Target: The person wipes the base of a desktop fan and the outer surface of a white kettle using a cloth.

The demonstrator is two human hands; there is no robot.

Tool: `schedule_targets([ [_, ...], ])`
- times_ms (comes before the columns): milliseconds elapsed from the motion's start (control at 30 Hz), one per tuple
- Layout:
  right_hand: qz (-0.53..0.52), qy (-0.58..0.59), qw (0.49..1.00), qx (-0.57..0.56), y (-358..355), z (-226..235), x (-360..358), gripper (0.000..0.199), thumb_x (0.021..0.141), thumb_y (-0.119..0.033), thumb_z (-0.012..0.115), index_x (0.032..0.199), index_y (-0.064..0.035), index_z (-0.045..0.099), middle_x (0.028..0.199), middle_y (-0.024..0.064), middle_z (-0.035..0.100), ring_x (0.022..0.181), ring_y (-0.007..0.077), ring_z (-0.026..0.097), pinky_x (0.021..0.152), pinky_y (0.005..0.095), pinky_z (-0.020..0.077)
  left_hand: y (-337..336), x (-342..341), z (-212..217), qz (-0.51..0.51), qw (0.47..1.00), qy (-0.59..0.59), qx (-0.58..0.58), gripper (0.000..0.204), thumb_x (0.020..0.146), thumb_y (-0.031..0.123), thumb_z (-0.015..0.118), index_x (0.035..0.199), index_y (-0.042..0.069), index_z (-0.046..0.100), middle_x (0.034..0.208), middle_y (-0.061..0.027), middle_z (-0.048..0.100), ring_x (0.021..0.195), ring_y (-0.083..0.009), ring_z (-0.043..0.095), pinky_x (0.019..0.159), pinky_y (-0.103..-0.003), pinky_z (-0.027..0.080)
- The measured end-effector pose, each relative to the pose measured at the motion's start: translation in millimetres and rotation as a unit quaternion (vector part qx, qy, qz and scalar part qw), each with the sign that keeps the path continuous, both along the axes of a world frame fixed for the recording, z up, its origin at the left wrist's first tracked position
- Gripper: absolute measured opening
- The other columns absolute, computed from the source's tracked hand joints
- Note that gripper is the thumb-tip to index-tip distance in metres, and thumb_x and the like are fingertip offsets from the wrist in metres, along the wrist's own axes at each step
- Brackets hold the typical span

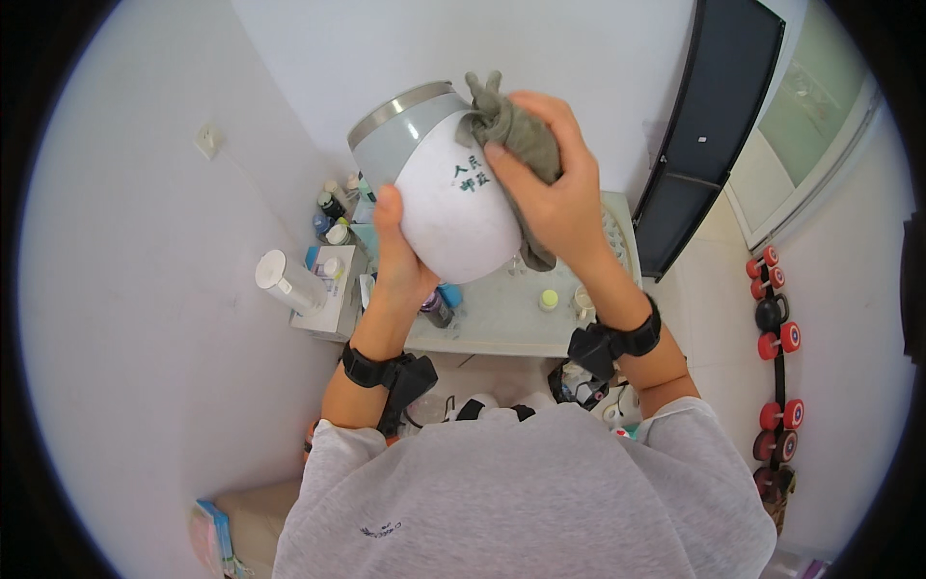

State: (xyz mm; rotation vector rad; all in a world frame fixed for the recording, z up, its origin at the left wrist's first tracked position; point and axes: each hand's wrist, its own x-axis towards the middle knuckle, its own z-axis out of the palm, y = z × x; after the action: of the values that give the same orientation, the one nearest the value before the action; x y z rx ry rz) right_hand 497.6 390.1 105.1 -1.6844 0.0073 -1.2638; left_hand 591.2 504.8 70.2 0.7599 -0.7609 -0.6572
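Where a pale table [502, 330] stretched along the far wall, a tall black cabinet [709, 135] stood just beyond its right end. Red-and-black dumbbells [791, 338] were lined up beside the right-hand wall. Next in size came a rounded white-and-grey vessel [453, 222], held in the air over the table and tilted, its metal-banded end toward the upper left. Near the table's left end stood a white jug [289, 283]. The right hand [559, 198] had its thumb and fingers clamped on a bunched grey-green cloth [526, 135], which lay against the vessel's right side. The left hand [400, 256] gripped the vessel from the lower left, thumb up along the outer wall; its other fingers were hidden, so I could not tell whether they were spread or together. On the tabletop stood a dark bottle [437, 311], a pale mug [583, 303] and, smallest, a jar with a yellow-green cap [548, 299].
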Motion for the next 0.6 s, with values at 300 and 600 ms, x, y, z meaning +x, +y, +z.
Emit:
schedule_targets([
  [300,-0.021,-0.006,0.987,-0.16,10.7,6.5,-11.6,0.037,0.059,0.001,0.065,0.095,-0.0054,0.057,0.096,0.0101,0.056,0.092,0.0269,0.052,0.081,0.0345,0.0401,9.7,10.7,-17.4,-0.053,0.999,-0.008,-0.008,0.074,0.08,0.062,0.036,0.127,0.005,0.034,0.121,-0.013,0.046,0.108,-0.0259,0.048,0.089,-0.039,0.042],
  [600,-0.015,0.005,0.977,-0.212,29.2,-22.6,-31.9,0.042,0.056,0.004,0.063,0.097,-0.0052,0.055,0.099,0.0092,0.056,0.091,0.027,0.052,0.078,0.0349,0.0402,22.2,15.8,-10.7,-0.003,1.0,-0.022,0.017,0.082,0.075,0.065,0.043,0.127,0.003,0.033,0.123,-0.013,0.045,0.111,-0.0268,0.046,0.091,-0.04,0.041],
])
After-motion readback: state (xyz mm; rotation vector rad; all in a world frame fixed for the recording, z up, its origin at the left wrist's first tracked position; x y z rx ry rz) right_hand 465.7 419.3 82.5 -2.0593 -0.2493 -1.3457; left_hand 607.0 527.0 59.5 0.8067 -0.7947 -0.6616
